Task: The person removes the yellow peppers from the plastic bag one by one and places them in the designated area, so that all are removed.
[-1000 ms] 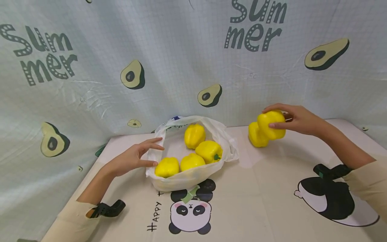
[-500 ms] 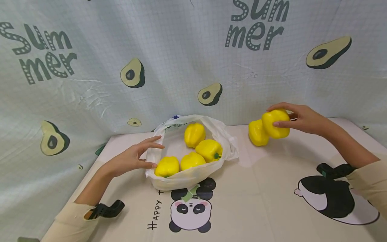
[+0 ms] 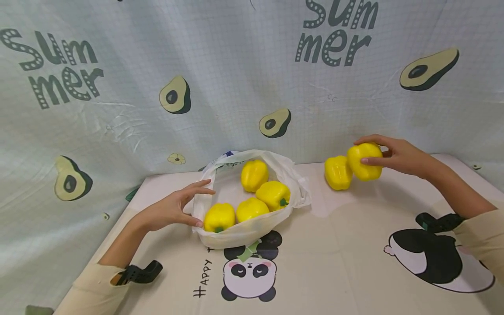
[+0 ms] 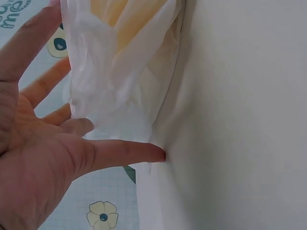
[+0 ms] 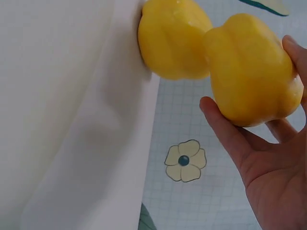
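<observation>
My right hand [image 3: 407, 156] grips a yellow bell pepper [image 3: 364, 162] between thumb and fingers, above the back right of the table. Just left of it, a second yellow bell pepper [image 3: 337, 173] rests on the table; the right wrist view shows the held bell pepper [image 5: 254, 72] overlapping it. On the left, my left hand [image 3: 169, 209] spreads its fingers at the left rim of a white plastic bag [image 3: 232, 238]. Its fingers lie fairly straight along the bag [image 4: 110, 91] in the left wrist view. Inside the wide-mouthed bag lie several yellow bell peppers [image 3: 253, 176].
A pale cloth with panda prints [image 3: 249, 278] covers the table. Behind the table's back edge hangs a light curtain [image 3: 220, 87] printed with avocados and lettering. Each forearm carries a black wrist strap mount [image 3: 143, 272].
My right hand has moved a little to the right with the held bell pepper, uncovering more of the one on the table. The left hand stays at the bag, its thumb slightly lower.
</observation>
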Motion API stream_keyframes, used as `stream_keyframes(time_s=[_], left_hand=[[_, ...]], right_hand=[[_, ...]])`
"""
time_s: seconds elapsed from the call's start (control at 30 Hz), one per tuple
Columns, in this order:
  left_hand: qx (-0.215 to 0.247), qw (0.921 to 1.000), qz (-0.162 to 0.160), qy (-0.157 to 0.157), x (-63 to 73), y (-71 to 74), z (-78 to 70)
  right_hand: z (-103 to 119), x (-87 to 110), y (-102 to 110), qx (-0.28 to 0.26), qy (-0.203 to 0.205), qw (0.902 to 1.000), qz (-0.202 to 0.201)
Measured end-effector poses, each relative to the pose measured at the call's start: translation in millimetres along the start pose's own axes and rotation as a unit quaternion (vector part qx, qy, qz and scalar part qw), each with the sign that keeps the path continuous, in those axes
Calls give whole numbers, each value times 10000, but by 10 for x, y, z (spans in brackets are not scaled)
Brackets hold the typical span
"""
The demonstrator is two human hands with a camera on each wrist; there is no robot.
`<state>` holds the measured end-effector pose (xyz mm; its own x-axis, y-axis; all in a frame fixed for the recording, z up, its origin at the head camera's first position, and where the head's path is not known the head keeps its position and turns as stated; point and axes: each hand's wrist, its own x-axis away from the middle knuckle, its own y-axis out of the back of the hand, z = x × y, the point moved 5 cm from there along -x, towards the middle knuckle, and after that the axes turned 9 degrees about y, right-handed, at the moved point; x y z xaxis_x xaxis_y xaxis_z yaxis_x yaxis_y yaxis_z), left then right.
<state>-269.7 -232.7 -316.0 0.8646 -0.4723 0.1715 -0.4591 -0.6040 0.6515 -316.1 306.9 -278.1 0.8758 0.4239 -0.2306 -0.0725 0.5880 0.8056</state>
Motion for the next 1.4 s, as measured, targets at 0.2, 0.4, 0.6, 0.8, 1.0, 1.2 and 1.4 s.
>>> stream_keyframes(time_s=[0.2,0.4,0.6,0.8,1.0,1.2,1.4], left_hand=[[94,9999,10,-39,-21,-8,38],[182,9998,-7,-112,-26,-12,48],[240,9997,0,-108,-33,-15,60],[269,9995,-6,-150,-50,-16,81],[298,9995,17,-89,-51,-13,99],[417,9991,55,-41,-58,-17,93],[585,9982,107,-8,-67,-18,85]], right_hand=[[-81,22,10,-131,-240,9996,-9],[-183,34,-8,-378,-330,9987,-19],[-267,48,-37,-545,-314,9980,26],[-326,68,-48,-365,-442,9983,40],[-367,53,-50,-189,-535,9984,36],[-399,47,-42,-228,-605,9979,86],[-410,50,-41,-307,-494,9983,41]])
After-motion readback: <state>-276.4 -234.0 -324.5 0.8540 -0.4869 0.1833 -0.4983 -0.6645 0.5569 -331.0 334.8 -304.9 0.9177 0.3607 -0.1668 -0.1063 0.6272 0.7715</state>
